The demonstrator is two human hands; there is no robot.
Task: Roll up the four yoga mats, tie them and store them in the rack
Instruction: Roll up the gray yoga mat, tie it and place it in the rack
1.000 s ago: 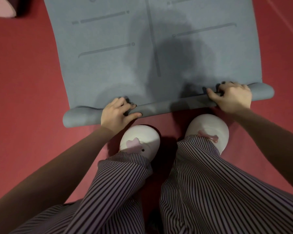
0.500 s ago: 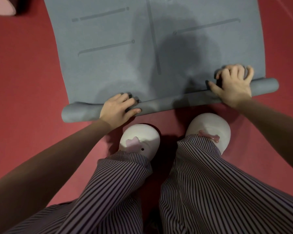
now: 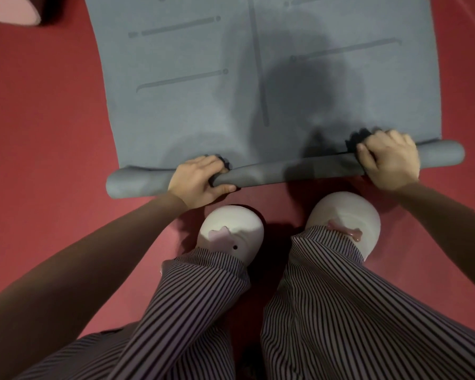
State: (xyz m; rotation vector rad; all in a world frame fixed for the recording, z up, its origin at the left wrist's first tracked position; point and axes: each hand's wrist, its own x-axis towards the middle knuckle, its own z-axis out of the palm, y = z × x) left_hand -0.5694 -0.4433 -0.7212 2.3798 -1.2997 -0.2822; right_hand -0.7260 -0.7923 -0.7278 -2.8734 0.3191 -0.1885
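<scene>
Your left hand (image 3: 200, 181) and right hand (image 3: 390, 157) both grip the rolled end of the grey mat (image 3: 258, 78), fingers curled over it. The roll lies on the red floor (image 3: 44, 133) just ahead of your slippers (image 3: 231, 231); the rest lies flat. Right fingers were splayed half a second ago, now clamped.

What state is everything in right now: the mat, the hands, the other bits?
grey yoga mat: near end rolled into a thin roll, the rest flat on the red floor.
left hand: grips the roll near its left end, fingers curled over it.
right hand: grips the roll near its right end.
white slippers: worn, standing just short of the roll.
pink thing, top left: cut off by the frame; state unclear.
</scene>
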